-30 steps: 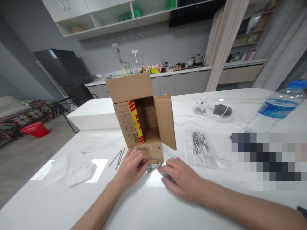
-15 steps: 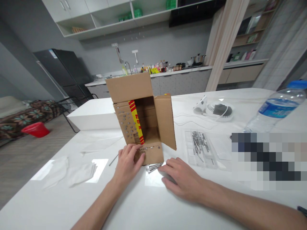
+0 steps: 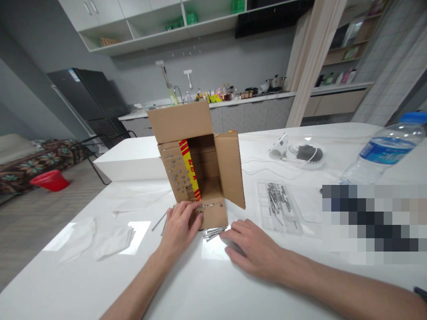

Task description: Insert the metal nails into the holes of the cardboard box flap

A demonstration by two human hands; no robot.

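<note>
- The left hand [image 3: 179, 227] lies against the lower front flap of the cardboard box [image 3: 196, 164], fingers spread loosely with the fingertips [image 3: 193, 206] touching the card beside a row of nail heads; it presses on the flap and is not closed around anything.
- The right hand [image 3: 251, 247] rests palm down on the white table [image 3: 207, 284], fingers relaxed and slightly apart, holding nothing, its fingertips just beside a small bundle of nails [image 3: 213, 231].
- The box stands upright near the middle of the table, its open side facing the camera, top flap raised and right flap swung outward.
- A strip of yellow and red tape [image 3: 189, 169] runs down the box's left flap; its red print is too small to read. At the strip's lower end sits a barcode label, also unreadable.
- Many nail heads dot the left flap, and a short row crosses the bottom flap.
- The nail bundle lies on the table at the foot of the box, between the two hands.
- A few loose nails [image 3: 160, 221] lie left of the left hand.
- A clear tray of more nails [image 3: 276, 198] sits right of the box.
- A water bottle [image 3: 387, 151] with a blue cap and blue label lies at the far right; its lettering is blurred.
- White tissues [image 3: 100, 240] lie at the left.
</note>
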